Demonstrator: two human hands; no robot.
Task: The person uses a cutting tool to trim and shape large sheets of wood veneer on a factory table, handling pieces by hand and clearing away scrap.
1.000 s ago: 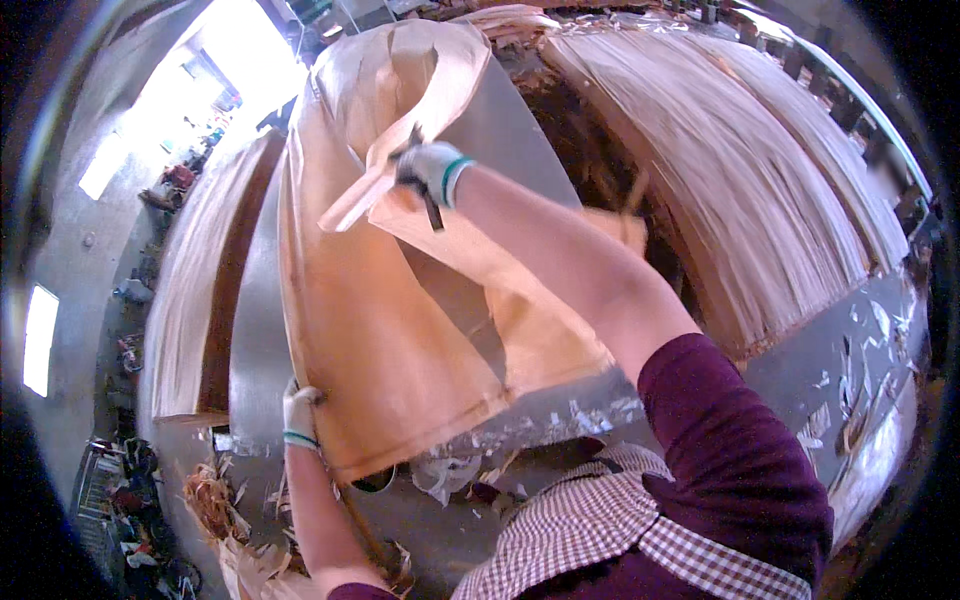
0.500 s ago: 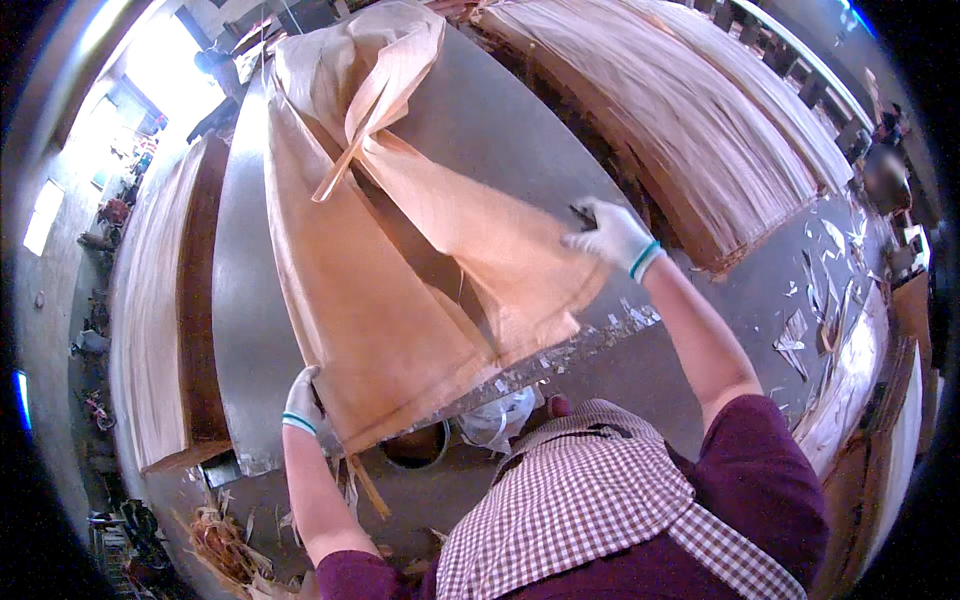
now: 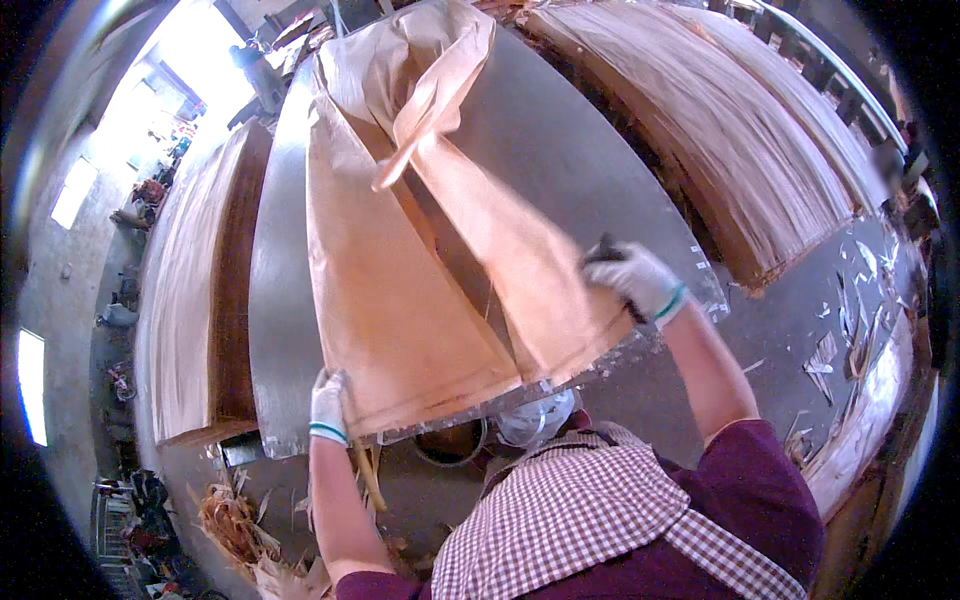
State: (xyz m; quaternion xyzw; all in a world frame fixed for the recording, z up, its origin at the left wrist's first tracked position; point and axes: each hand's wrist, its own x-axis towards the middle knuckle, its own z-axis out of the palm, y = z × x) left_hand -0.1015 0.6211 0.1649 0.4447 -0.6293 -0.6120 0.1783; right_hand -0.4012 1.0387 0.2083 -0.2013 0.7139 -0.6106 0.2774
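A thin, tan wood veneer sheet (image 3: 400, 300) lies over a grey metal-topped table (image 3: 560, 130). It is split lengthwise into two flaps, with a long gap between them, and its far end is bunched and folded over. At the near left corner my left hand (image 3: 328, 405), in a white glove with a teal cuff, is closed on the sheet's edge. My right hand (image 3: 645, 280), gloved alike, is over the right flap's outer edge, blurred by motion. Something dark shows at its fingers, too smeared to name.
Tall veneer stacks stand left (image 3: 195, 300) and right (image 3: 700, 140) of the table. A bucket (image 3: 450, 445) and a white plastic bag (image 3: 535, 420) are below the near edge. Veneer scraps (image 3: 230, 525) litter the floor at lower left; more lie at right.
My right hand has moved down and to the right in the picture, beside the right flap. The whole view has shifted slightly; my left hand stays at the near left corner.
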